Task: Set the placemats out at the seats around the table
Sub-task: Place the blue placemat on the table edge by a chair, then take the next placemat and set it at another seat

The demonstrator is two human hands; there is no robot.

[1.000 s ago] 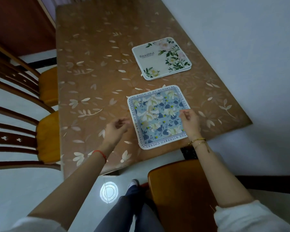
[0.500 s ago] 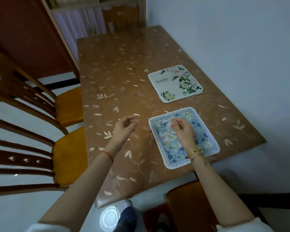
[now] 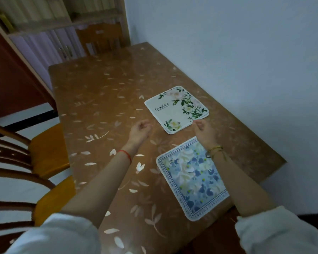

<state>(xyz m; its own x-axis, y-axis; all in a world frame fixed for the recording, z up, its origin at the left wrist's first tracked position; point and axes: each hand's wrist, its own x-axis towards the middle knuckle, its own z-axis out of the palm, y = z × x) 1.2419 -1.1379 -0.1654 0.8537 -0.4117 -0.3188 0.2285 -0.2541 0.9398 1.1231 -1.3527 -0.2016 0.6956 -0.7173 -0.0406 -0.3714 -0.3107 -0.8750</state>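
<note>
A blue floral placemat [image 3: 192, 177] lies flat at the table's near right end. Beyond it rests a small stack of white floral placemats [image 3: 176, 109] printed "Beautiful". My right hand [image 3: 203, 132] hovers at the stack's near right edge, fingers loosely curled, thumb and forefinger close to the edge; nothing is gripped. My left hand [image 3: 140, 132] hangs over the bare table just left of the stack, fingers half curled and holding nothing.
The brown leaf-patterned table [image 3: 99, 99] stands with its right side against a white wall [image 3: 246, 52]. Two wooden chairs with orange cushions [image 3: 46, 149] line the left side; another chair [image 3: 101, 40] stands at the far end before a cabinet.
Both hands have left the blue placemat and travelled forward to the white stack. The view has tilted up, showing the far end of the table.
</note>
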